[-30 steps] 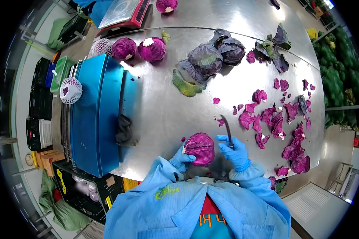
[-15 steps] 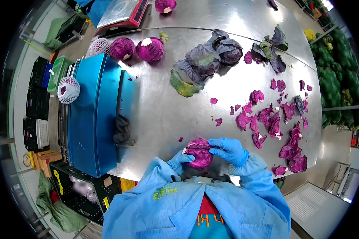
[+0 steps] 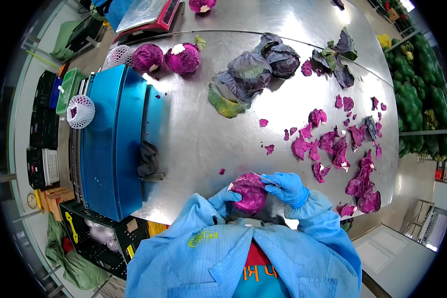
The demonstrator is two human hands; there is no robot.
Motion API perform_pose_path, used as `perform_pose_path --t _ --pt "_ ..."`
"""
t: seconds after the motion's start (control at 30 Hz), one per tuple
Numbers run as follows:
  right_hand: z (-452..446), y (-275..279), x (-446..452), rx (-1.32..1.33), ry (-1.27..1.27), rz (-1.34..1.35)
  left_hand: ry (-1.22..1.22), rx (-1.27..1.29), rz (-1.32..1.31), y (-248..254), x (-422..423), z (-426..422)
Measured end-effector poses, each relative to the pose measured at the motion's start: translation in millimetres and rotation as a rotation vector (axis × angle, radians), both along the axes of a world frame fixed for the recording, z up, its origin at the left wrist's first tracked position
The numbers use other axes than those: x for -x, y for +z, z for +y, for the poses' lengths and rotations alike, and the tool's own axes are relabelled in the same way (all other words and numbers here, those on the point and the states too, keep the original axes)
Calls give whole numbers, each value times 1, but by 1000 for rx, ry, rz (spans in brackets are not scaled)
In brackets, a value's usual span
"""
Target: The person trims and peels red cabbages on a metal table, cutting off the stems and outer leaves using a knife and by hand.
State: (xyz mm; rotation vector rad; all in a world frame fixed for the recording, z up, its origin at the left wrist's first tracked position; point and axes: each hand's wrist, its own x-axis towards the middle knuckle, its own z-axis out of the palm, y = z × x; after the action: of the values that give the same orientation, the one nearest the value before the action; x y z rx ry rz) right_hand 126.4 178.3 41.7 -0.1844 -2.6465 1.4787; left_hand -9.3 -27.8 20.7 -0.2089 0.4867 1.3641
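Note:
My left hand (image 3: 224, 198), in a blue glove, is closed round the side of a purple cabbage (image 3: 249, 194) close to my body. The gloved right hand (image 3: 289, 188) grips a small knife (image 3: 264, 179), whose thin blade points left over the top of the cabbage. Its handle is hidden in the fingers. Torn purple leaves (image 3: 340, 149) lie scattered on the metal table to the right. Farther off are dark, untrimmed cabbages (image 3: 250, 72) with an outer green leaf (image 3: 226, 102) beside them.
A blue metal box-like unit (image 3: 115, 144) stands at the table's left, with a dark cloth (image 3: 148, 159) against it. Two trimmed cabbages (image 3: 183, 58) and a red scale (image 3: 151, 17) are at the back left. Netted green vegetables (image 3: 418, 94) are piled beyond the right edge.
The knife blade now shows above the cabbage, where the right fingers were against its top. The cabbage has turned slightly in my left hand. The view has shifted a little.

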Motion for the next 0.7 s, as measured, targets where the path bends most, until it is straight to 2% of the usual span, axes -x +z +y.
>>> perform_pose_path --t 0.07,0.17,0.27,0.37,0.47,0.57,0.67,0.7 --pt "-3 2 -1 158 -42 18 22 -41 123 -8 -2 1" --pt "-11 -2 -4 360 -221 -116 108 -37 287 -29 -12 -1" --pt "-14 -15 -9 387 -260 -73 173 19 361 -34 -16 -3" --pt "-11 3 -5 45 -202 -108 155 12 382 -34 -16 -4" --pt "-8 3 -6 -462 -68 79 113 27 359 -30 -13 -2" --pt "11 -3 -9 -549 -97 150 64 -48 443 -38 -7 -2" --pt "51 -35 -7 -655 -479 148 16 -188 605 -40 0 -6" --pt "51 -28 -7 -512 -538 44 10 -188 577 -39 0 -6"
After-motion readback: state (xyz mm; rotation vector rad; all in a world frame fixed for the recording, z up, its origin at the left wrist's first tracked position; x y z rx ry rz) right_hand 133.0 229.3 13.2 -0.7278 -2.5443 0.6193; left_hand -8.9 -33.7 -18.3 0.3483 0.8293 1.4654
